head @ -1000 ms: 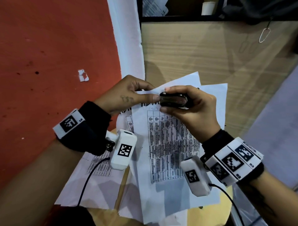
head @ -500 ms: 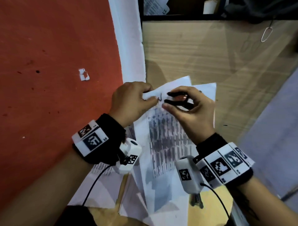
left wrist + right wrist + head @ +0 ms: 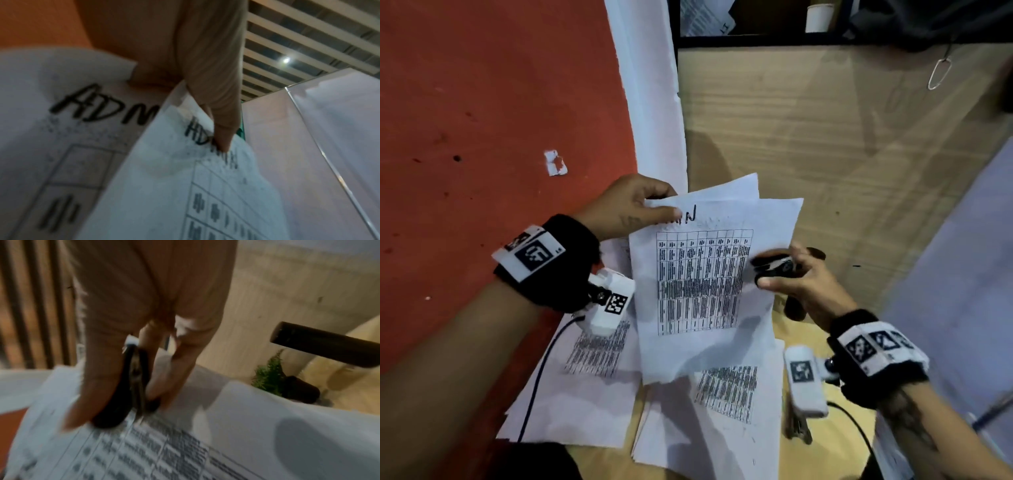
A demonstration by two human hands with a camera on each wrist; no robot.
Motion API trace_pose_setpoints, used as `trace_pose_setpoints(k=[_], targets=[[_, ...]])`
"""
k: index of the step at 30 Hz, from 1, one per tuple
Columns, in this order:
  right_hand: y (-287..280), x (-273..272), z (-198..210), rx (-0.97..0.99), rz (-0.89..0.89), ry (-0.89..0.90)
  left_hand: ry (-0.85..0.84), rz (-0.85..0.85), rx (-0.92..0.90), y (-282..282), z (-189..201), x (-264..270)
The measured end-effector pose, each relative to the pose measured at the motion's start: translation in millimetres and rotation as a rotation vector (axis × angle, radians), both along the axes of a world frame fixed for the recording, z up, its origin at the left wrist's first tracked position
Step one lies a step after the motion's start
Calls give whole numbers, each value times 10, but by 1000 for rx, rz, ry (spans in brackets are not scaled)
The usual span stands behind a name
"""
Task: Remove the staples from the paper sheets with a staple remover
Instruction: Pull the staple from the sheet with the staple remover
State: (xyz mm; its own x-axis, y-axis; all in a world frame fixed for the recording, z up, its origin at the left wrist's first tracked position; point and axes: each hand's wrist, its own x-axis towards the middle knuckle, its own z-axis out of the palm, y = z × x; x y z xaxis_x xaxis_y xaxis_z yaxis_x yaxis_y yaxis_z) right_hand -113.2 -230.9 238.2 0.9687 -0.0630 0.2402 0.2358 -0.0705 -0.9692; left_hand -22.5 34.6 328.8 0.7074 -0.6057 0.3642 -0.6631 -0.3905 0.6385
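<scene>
From the head camera, the left hand [image 3: 625, 209] pinches the top left corner of the held sheets [image 3: 709, 284], thumb on top beside the handwritten heading, and lifts them above the table [image 3: 825, 144]. The sheets fan apart at the top right, so they look unjoined there; I see no staple in this view. Their long side runs away from the person, heading at the far end. The right hand [image 3: 796, 279] is off to the right edge of the sheets, fingers curled round the staple remover [image 3: 774, 267]. The tool's long axis lies roughly crosswise, its nose pointing left toward the page. More loose pages [image 3: 592, 383] lie flat under both wrists.

The left wrist camera shows a finger [image 3: 218, 113] pressed over the heading of the front sheet, with a second sheet [image 3: 51, 129] behind it already splayed away.

The right wrist camera, blurred, shows the thumb and fingers clamped on the black tool [image 3: 131, 386], its tip just above the printed table; whether it touches the paper I cannot tell.

What could go wrong: with only one corner pinched, the freed sheets may slip and scatter onto the pile below, mixing done pages with undone ones. A pulled staple, if caught in the tool, could drop unseen among the papers.
</scene>
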Motion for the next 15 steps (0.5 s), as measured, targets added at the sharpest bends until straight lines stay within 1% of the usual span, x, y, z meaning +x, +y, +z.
trace_pose_setpoints(k=[2,3,5,7,8,9,10,11,12,13,15], targets=[[-26,17,60,71,159,140,56,-44,7,25,41,26],[-30,37,77,85,195,176,72,-59,15,37,61,41],[-21,79,101,88,225,192,64,-67,24,53,85,68],[-24,119,137,92,208,178,29,-9,-46,80,73,136],[-43,138,162,96,177,161,8,42,-136,108,54,169],[-75,155,194,106,138,137,15,113,-276,135,17,208],[-114,172,231,134,101,109,70,180,-439,157,-16,218],[-156,183,276,173,78,84,169,224,-582,164,-65,209],[-192,192,321,223,65,76,266,222,-690,142,-147,182],[-210,200,371,278,59,76,330,171,-772,90,-242,143],[-220,206,429,380,58,80,350,127,-788,-66,-433,40]])
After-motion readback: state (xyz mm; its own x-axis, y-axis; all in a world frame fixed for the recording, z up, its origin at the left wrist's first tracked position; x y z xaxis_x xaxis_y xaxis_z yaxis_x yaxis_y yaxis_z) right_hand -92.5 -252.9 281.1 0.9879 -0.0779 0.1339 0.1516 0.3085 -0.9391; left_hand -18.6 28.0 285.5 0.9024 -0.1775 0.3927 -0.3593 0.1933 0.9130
